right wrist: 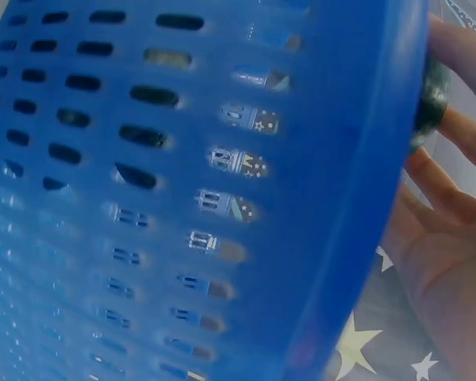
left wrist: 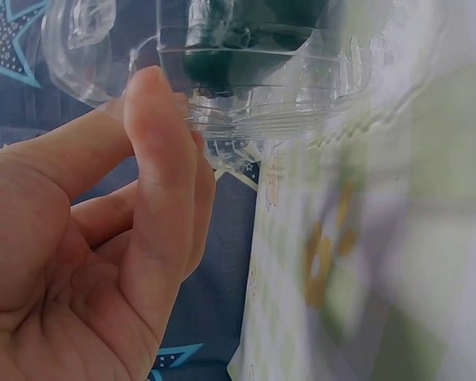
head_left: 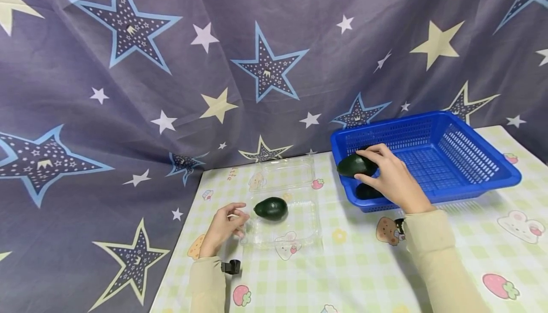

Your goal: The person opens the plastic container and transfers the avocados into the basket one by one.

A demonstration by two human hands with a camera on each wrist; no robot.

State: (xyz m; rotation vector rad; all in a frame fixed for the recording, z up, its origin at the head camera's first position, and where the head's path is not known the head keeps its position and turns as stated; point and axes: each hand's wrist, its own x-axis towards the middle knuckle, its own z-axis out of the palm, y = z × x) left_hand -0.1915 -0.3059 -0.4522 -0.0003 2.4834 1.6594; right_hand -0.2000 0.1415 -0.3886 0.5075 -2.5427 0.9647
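Note:
My right hand [head_left: 391,177] grips a dark green avocado [head_left: 353,165] between thumb and fingers, at the left side of the blue plastic basket [head_left: 479,191]. Another dark avocado [head_left: 366,191] lies beneath it in the basket, partly covered by the hand. A third avocado [head_left: 271,209] lies in the clear plastic clamshell box [head_left: 299,232], whose lid [head_left: 288,172] is folded back. Beside the box's left edge is my left hand [head_left: 224,225], its fingers loosely bent. In the left wrist view a fingertip [left wrist: 147,87] overlaps the box wall; firm contact is hard to make out.
The table carries a green checked cloth [head_left: 342,270] with cartoon prints. Behind and to the left hangs a dark curtain [head_left: 282,13] with stars. The basket's rim rises well above the cloth on the right. A black wrist camera [head_left: 231,267] sits at the left cuff.

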